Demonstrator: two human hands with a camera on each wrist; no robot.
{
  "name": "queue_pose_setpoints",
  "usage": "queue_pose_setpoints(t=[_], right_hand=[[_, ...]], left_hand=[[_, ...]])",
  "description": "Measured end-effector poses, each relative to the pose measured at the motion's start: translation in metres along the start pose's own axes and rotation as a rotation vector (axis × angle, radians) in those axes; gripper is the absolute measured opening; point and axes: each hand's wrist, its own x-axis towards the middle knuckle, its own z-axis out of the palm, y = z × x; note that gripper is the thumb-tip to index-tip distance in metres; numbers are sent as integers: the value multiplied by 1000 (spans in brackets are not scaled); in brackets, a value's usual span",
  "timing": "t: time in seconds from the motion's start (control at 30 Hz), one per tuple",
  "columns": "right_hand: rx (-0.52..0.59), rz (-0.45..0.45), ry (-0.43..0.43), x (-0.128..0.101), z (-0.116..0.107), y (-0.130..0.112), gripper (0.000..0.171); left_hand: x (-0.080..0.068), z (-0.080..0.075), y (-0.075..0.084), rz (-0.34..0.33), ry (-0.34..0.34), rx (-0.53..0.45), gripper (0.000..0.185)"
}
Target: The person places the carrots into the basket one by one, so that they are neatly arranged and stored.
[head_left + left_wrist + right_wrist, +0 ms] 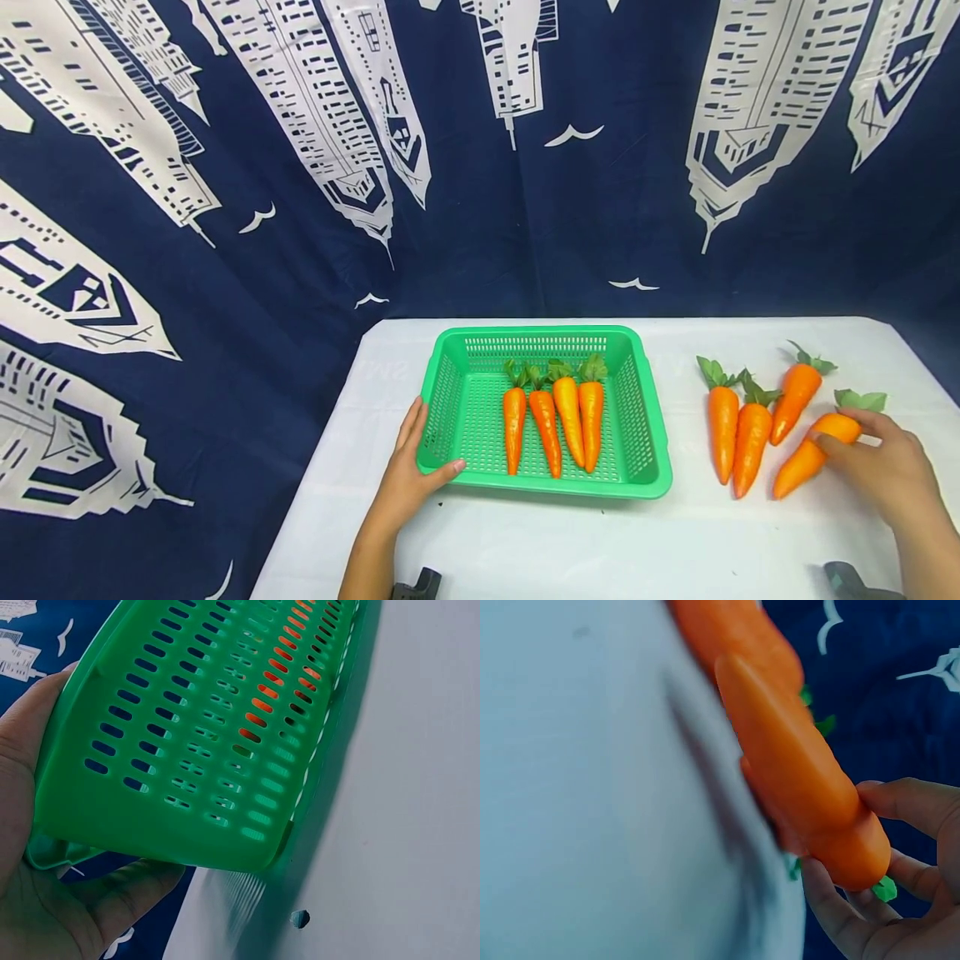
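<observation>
A green plastic basket [555, 482] stands on the white table with several orange carrots [514, 429] lying side by side in it, leafy ends toward the back. My left hand [408, 479] rests against the basket's front left corner, its fingers along the left side and the thumb at the front rim. At the right, my right hand [885, 458] pinches a thick orange carrot [787, 750] near its leafy end, the tip pointing toward the front left. Whether this carrot touches the table cannot be told. Beside it lie three more carrots [723, 433], with green leaves.
The white table [540, 542] ends at a dark blue cloth [525, 250] printed with white buildings and birds. Black objects [420, 583] show near both wrists at the bottom edge. A small dark speck [300, 919] lies on the table near the basket.
</observation>
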Motion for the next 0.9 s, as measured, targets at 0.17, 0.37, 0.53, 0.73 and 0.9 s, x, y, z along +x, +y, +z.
queue_pose_setpoints(t=[0.17,0.37,0.53,0.73,0.9], right_hand=[[18,-117,53,-6,-8,-16,82],[7,-268,81,-15,-10,-38,79],[2,-338,87,-21,-9,-58,73],[22,-437,55,-26,-6,-79,70],[36,-509,14,-31,-1,-100,68]], left_hand=[[0,-1,1,5,-1,-3,108],[0,-2,1,25,-3,-5,109],[0,-2,0,35,0,-8,108],[1,-1,2,23,-2,-8,109],[1,-1,2,14,-6,-6,109]])
